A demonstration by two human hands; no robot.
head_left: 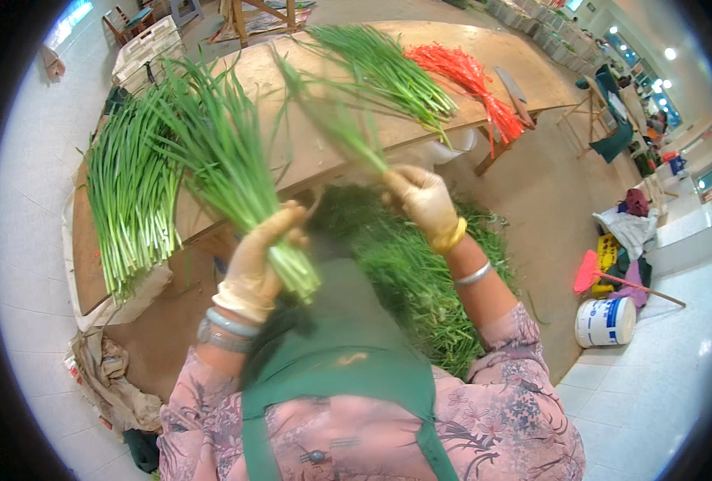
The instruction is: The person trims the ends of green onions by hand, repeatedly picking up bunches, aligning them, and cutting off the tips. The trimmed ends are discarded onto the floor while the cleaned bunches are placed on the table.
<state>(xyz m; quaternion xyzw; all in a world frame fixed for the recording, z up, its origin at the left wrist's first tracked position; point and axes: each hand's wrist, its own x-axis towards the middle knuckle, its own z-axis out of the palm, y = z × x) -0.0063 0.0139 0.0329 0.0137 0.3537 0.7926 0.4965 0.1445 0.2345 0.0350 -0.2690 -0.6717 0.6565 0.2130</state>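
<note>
My gloved left hand (263,258) is closed round the lower stalks of a thick bunch of long flat green leaves, like garlic chives (230,162), whose pale cut ends point down toward my apron. In my gloved right hand (419,195) are the ends of a few thin stalks (356,141), blurred by motion. A wide pile of the same greens (133,192) lies at the left end of the wooden table (326,159). Another pile (386,72) lies at the far side, beside a bundle of red plastic ties (464,69). Right of the ties lies a broad-bladed knife (512,90).
Loose greens (422,288) are heaped low beside my apron on the right. A white bucket (605,321) and a pink broom (587,272) are at the right wall. Sacking (112,379) lies at lower left; stacked crates (148,54) stand behind the table.
</note>
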